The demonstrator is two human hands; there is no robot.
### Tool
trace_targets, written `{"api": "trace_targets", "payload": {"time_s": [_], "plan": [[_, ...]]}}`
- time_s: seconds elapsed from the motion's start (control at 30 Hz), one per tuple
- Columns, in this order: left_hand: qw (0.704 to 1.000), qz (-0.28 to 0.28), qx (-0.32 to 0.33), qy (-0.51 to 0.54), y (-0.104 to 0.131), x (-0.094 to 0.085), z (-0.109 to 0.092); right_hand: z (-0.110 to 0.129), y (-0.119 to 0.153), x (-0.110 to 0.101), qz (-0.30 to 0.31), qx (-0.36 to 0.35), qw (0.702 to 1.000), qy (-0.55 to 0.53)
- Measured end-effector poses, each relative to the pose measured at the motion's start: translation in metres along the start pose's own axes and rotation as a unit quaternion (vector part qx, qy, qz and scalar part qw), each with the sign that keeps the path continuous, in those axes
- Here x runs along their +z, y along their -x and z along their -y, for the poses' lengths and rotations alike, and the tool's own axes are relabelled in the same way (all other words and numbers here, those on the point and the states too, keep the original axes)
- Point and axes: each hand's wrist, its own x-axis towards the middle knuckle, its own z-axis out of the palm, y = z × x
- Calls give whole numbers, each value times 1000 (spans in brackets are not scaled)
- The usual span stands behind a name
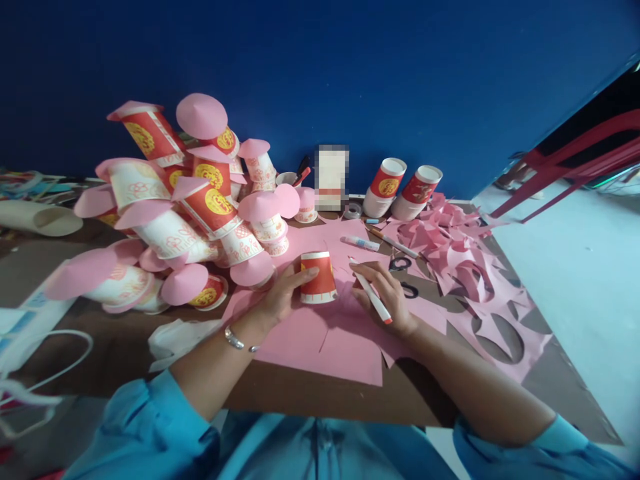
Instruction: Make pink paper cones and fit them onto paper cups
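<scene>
My left hand [287, 291] grips a red paper cup [319, 279] from its left side, thumb across the front. The cup is upside down, its white-edged base on top, just above or on the pink paper [320, 353]; I cannot tell which. In my right hand [387, 293] is a white marker [371, 297] with a red end, held like a pen. Its tip points up and left, apart from the cup. Black-handled scissors [409, 289] lie beside my right hand, partly hidden. A glue stick [360, 243] rests on the paper beyond both hands.
Paper cups with pink cone tops [200, 200] are heaped at the left. Two stacks of cups [385, 187] stand against the blue wall. Pink paper scraps [450, 240] cover the right side. A tape roll [353, 211] sits at the back; a white bag [183, 340] lies near my left forearm.
</scene>
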Motion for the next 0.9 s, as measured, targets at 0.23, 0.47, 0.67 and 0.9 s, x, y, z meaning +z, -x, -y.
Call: {"api": "trace_targets", "payload": {"time_s": [0.23, 0.47, 0.67, 0.9], "plan": [[999, 26, 16, -23, -1, 1, -2, 13, -1, -1, -3, -22, 1000, 2], [999, 34, 10, -27, -1, 2, -2, 23, -3, -2, -27, 6, 1000, 8], [999, 49, 10, -11, -3, 3, -2, 28, -8, -5, -41, -35, 998, -20], [1000, -9, 19, -14, -7, -5, 3, 29, -5, -7, -14, -30, 999, -24]]}}
